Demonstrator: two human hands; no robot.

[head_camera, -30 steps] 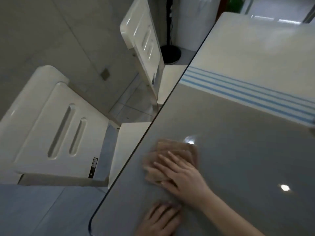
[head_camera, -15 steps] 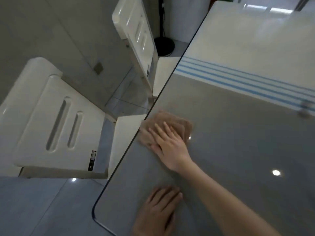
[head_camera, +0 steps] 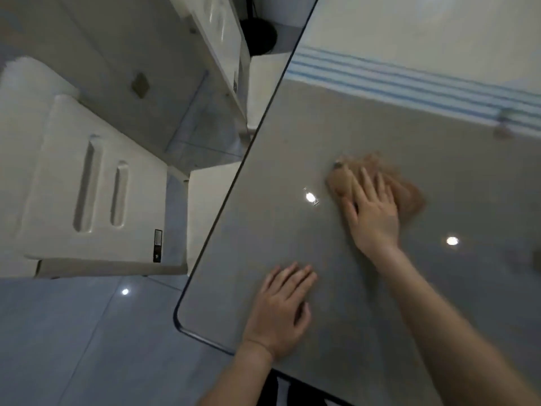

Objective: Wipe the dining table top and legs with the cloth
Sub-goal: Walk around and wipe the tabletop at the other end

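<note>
Beneath all the fingers, a glossy grey rectangular table top (head_camera: 263, 259) with a dark edge and a rounded corner, that corner down and to the left of the left fingertips. Left of and below both hands, past the table edge, a pale grey tiled floor (head_camera: 73, 332). Far to the left of the fingers, on that floor, a white moulded plastic chair (head_camera: 58, 186) with two long slots in its back. Well beyond the right fingertips, laid across the table's far part, a pale runner with blue stripes (head_camera: 409, 83). Up and to the left of the fingers, a second white slotted chair (head_camera: 216, 27), partly cut off by the frame's top.

Right hand (head_camera: 373, 212) laid palm-down, its fingers (head_camera: 366, 183) straight and spread wide, pressing on a crumpled tan wiping cloth (head_camera: 409, 194). Cloth flat on the table top, under and just beyond the right fingers, sticking out on both sides of them, its edges blurred.

Left hand (head_camera: 281, 312) flat on the bare table, nearer the body, its fingers (head_camera: 292, 276) straight and close together, holding nothing, well apart from the cloth.

Far above the fingers, beside the second chair, a black round stand base (head_camera: 259, 35) on the floor.
</note>
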